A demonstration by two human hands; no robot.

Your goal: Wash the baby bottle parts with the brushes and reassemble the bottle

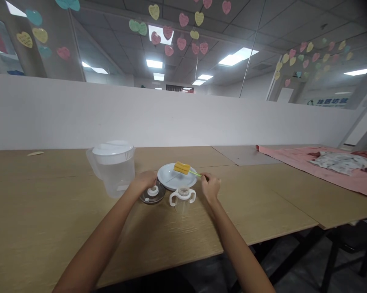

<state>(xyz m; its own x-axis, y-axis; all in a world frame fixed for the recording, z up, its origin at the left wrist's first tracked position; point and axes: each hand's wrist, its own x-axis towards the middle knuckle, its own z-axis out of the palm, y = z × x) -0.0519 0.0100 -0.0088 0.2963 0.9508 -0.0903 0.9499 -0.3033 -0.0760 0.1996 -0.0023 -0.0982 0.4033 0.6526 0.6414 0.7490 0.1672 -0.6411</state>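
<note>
Light: ceiling panels (237, 57), glaring white | desk (46, 219): mid-bright, soft shadows | floor (309, 268): dark | edges: wide-angle stretch, dark top-right corner | fine detail: soft

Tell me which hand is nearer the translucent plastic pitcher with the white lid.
Left. The left hand is just right of the pitcher, over a round grey dish. The right hand is farther right, beyond the round white plate, holding a yellow-sponge brush by its green handle.

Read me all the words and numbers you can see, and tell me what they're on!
Sign on the right: "居坊", probably; its other characters and smaller line are too blurred.
Heart notes: any writing is too small to read.
Pitcher, plate, two-handled bottle, yellow sponge: no readable words.
</note>
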